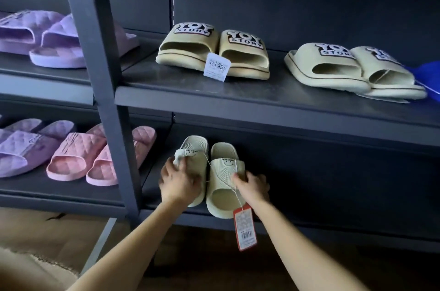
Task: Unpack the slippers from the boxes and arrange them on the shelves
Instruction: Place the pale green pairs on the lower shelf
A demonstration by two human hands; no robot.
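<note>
Forearms enter from bottom edge. I see left hand [178,183] curled over ribbed strap of left cream rubber slipper [190,149], fingers clamped on it. Right hand [253,187] grips outer side of right cream rubber slipper [222,171], fingers hooked on strap. Pair stands side by side, touching, on dark metal lower shelf [333,229], near ends at front edge, right under both hands. Red paper price tag [245,229] hangs on string from right slipper, past shelf edge.
</note>
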